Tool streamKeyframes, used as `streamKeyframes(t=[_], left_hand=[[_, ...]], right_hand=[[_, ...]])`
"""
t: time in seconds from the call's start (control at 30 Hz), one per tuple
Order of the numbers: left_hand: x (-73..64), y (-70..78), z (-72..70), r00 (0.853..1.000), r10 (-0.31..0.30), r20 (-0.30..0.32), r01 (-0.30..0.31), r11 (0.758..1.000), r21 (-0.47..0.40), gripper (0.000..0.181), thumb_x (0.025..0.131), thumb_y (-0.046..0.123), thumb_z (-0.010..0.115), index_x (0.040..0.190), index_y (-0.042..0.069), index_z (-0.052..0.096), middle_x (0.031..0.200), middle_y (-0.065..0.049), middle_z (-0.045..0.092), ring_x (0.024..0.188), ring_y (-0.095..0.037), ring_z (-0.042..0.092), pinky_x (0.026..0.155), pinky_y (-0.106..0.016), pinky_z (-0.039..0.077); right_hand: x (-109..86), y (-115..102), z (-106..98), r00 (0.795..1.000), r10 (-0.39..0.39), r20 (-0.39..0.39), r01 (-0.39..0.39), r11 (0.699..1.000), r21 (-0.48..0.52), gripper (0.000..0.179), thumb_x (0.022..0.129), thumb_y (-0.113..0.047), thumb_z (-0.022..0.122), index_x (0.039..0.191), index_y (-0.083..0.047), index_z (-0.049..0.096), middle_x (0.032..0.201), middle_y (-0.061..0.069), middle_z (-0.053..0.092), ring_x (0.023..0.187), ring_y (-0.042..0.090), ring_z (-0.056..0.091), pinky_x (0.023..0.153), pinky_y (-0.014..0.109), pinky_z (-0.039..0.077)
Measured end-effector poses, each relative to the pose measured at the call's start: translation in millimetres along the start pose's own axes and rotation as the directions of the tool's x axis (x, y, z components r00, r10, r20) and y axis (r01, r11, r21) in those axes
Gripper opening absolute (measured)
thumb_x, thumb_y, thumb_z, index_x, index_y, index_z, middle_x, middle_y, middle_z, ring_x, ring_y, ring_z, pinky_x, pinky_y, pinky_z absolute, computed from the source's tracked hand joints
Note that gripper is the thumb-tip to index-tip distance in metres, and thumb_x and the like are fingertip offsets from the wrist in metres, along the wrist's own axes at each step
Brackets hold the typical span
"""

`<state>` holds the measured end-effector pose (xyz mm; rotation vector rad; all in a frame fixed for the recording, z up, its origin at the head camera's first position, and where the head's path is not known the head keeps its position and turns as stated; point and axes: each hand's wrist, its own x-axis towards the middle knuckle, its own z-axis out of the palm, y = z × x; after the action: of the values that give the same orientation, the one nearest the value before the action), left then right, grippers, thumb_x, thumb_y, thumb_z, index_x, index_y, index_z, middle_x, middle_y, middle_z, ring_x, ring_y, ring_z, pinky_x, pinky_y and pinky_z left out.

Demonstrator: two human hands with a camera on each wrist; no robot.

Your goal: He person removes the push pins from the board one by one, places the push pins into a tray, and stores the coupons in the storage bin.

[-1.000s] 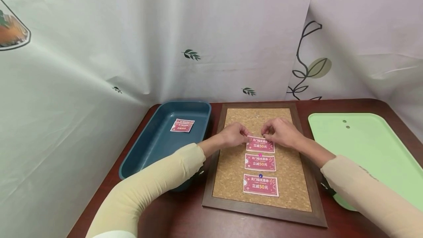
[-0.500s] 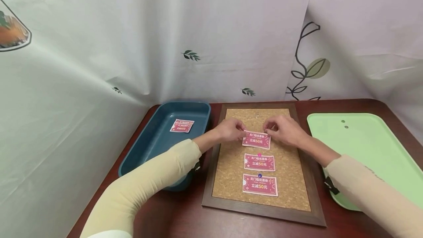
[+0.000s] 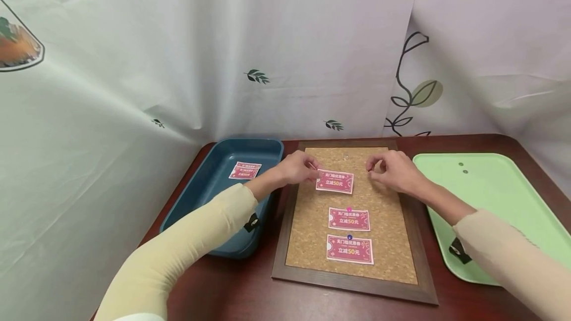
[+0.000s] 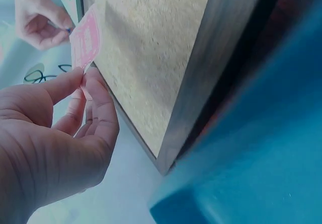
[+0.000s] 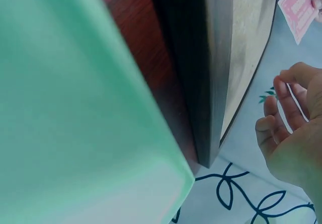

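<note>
My left hand point(image 3: 300, 167) pinches the left edge of a pink coupon point(image 3: 335, 182), held over the upper part of a framed corkboard point(image 3: 308, 241); in the left wrist view the coupon point(image 4: 86, 42) is tilted above the cork. To its right, my right hand point(image 3: 394, 170) pinches a tiny dark-blue pushpin point(image 4: 69, 30), apart from the coupon. The right wrist view hides that pin. Below, a second coupon point(image 3: 349, 221) hangs under a pink pushpin point(image 3: 349, 209), and a third coupon point(image 3: 350, 251) under a blue pushpin point(image 3: 350, 237).
A blue bin point(image 3: 192, 197) with two overlapping coupons point(image 3: 244, 170) stands left of the board. On the right lies a green tray point(image 3: 495, 202) with two small grey pieces point(image 3: 463, 168). A clear pin point(image 3: 345, 157) sits near the board's top. Behind hangs a printed curtain point(image 3: 294, 63).
The top coupon has come away from its place above the others, moving left and up with my left hand. My right hand has drawn off to the right, away from the coupon.
</note>
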<state>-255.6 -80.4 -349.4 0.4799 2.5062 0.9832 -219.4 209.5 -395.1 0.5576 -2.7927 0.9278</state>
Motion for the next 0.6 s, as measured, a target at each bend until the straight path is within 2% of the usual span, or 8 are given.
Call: streamKeyframes(t=[0.2, 0.33, 0.43, 0.53, 0.6], left_hand=[[-6.8, -8.4, -17.3, 1.0, 0.011, 0.007, -0.011, 0.998, -0.055, 0.016, 0.101, 0.014, 0.074, 0.113, 0.003, 0.074, 0.1, -0.018, 0.073, 0.101, -0.041, 0.071, 0.094, -0.05, 0.058], [-11.9, -14.1, -30.4, 0.999, 0.021, -0.033, -0.022, 0.998, -0.051, 0.015, 0.103, 0.015, 0.073, 0.114, 0.005, 0.074, 0.098, -0.014, 0.073, 0.097, -0.038, 0.068, 0.092, -0.05, 0.057], [-16.4, -19.8, -40.4, 0.997, 0.014, -0.07, -0.017, 0.999, -0.05, 0.017, 0.105, 0.017, 0.07, 0.117, 0.006, 0.074, 0.101, -0.011, 0.072, 0.1, -0.036, 0.066, 0.092, -0.049, 0.057], [-21.7, -26.7, -51.3, 0.995, 0.001, -0.1, -0.005, 0.999, -0.037, 0.019, 0.106, 0.02, 0.068, 0.118, 0.007, 0.074, 0.105, -0.012, 0.071, 0.098, -0.033, 0.064, 0.09, -0.046, 0.057], [-25.0, -32.1, -58.5, 0.993, -0.001, -0.116, -0.003, 1.0, -0.03, 0.019, 0.107, 0.02, 0.067, 0.118, 0.007, 0.074, 0.107, -0.013, 0.071, 0.096, -0.029, 0.063, 0.085, -0.04, 0.057]], right_hand=[[-7.0, 5, -7, 0.999, -0.006, -0.04, 0.006, 1.0, 0.001, 0.014, 0.088, -0.001, 0.078, 0.101, -0.006, 0.076, 0.085, 0.001, 0.07, 0.074, 0.019, 0.057, 0.065, 0.035, 0.044], [-11.9, 10, -13, 0.998, 0.0, -0.055, -0.001, 1.0, -0.012, 0.018, 0.09, 0.001, 0.077, 0.107, -0.003, 0.078, 0.086, 0.003, 0.071, 0.073, 0.02, 0.054, 0.062, 0.033, 0.042], [-15.5, 15, -16, 0.997, 0.013, -0.077, -0.015, 1.0, -0.026, 0.018, 0.091, 0.003, 0.077, 0.107, -0.002, 0.079, 0.089, 0.006, 0.073, 0.076, 0.022, 0.055, 0.065, 0.036, 0.044], [-19.1, 18, -20, 0.995, 0.024, -0.094, -0.027, 0.999, -0.032, 0.017, 0.091, 0.003, 0.077, 0.107, -0.001, 0.079, 0.095, 0.011, 0.076, 0.083, 0.025, 0.061, 0.071, 0.04, 0.048], [-21.3, 21, -22, 0.994, 0.031, -0.102, -0.034, 0.999, -0.024, 0.016, 0.091, 0.004, 0.077, 0.107, -0.001, 0.079, 0.099, 0.012, 0.076, 0.085, 0.026, 0.063, 0.073, 0.042, 0.05]])
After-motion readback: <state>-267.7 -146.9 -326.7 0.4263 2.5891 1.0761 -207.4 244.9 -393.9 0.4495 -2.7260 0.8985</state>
